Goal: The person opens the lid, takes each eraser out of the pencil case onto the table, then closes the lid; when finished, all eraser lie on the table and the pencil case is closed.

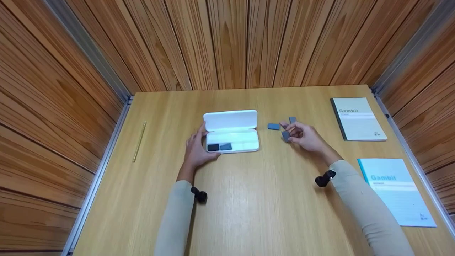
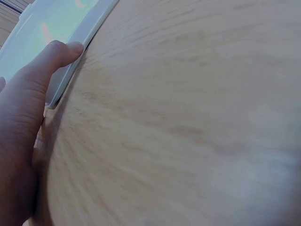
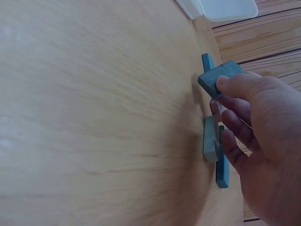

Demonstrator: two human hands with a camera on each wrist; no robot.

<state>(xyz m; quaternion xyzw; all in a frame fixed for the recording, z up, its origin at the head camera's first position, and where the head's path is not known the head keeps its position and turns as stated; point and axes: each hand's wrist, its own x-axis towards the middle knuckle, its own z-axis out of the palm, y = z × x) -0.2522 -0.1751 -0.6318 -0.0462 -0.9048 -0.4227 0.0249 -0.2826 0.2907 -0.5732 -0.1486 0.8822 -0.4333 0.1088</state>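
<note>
The right hand (image 1: 305, 137) pinches a small flat rectangular block (image 1: 285, 136), right of the centre of the head frame; the left hand (image 1: 199, 150) grips the left end of a white case (image 1: 245, 140), thumb along its near edge. In the right wrist view the held block looks matt, blue-green and speckled, with crisp edges. A pale block (image 3: 210, 139) shows below it, beside the curled lower fingers; whether they touch it is hard to tell. Two slate-blue blocks, one flat (image 1: 273, 126) and one partly covered by the hand (image 1: 292, 119), lie just beyond the fingers.

The case, smooth, glossy and round-cornered, stands open at the centre of the head frame, its lid leaning back. A black block (image 1: 213, 147) and a grey-blue block (image 1: 225, 146) sit side by side at its lower left. The left wrist view cuts off most of the case.

A thin gold pencil (image 1: 139, 141) lies at left on the wood-grained table (image 1: 245, 199). Two notebooks, one dark-spined (image 1: 360, 119), one blue-spined (image 1: 396, 190), lie at right; a sleeve partly covers the lower one.
</note>
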